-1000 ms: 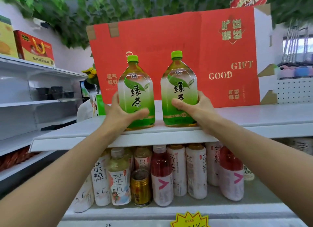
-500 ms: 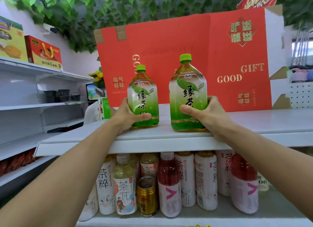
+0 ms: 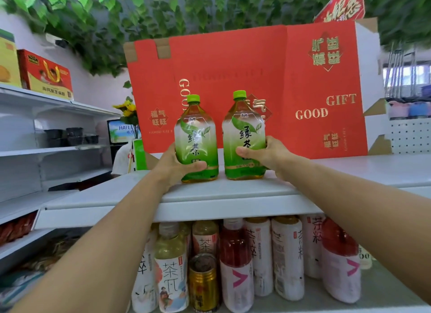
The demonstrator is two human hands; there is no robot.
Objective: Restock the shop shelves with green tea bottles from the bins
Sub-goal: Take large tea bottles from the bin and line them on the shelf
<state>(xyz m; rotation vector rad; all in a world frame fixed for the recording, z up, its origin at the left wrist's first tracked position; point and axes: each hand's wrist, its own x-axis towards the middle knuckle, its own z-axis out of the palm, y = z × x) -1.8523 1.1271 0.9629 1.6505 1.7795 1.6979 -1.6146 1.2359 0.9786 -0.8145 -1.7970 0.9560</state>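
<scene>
Two green tea bottles with green caps stand upright side by side on the white top shelf [image 3: 233, 196]. My left hand [image 3: 173, 165] wraps around the lower part of the left green tea bottle [image 3: 196, 144]. My right hand [image 3: 263, 156] grips the lower part of the right green tea bottle [image 3: 243, 135]. Both bottle bases rest on the shelf surface, with a narrow gap between them. No bins are in view.
A big red gift carton [image 3: 256, 84] stands right behind the bottles. The shelf below holds several tea bottles [image 3: 286, 254] and a gold can [image 3: 203, 282]. White shelving [image 3: 46, 149] with boxes runs along the left. Green leaves hang overhead.
Both bottles have slid further back on the top shelf toward the red carton and now stand level with each other; my hands stayed gripped on them.
</scene>
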